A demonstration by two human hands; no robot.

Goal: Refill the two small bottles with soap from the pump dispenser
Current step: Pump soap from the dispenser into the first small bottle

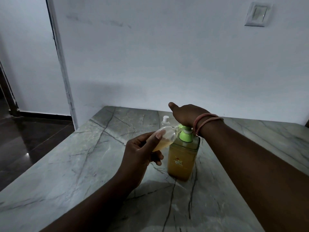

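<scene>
The pump dispenser [183,159] is a square clear bottle of amber soap with a green pump top, standing mid-table. My right hand [188,115] lies flat on the pump head and presses it, thumb stretched out to the left. My left hand [142,152] grips a small clear bottle [164,137], tilted on its side with its mouth at the green spout; amber soap lies in its lower half. A second small bottle [165,120] with a white cap stands upright just behind, partly hidden by the held bottle and my right hand.
The grey veined marble table [83,164] meets a white wall at the back. Its left edge drops to a dark glossy floor [25,139]. A wall switch [258,14] sits high on the right.
</scene>
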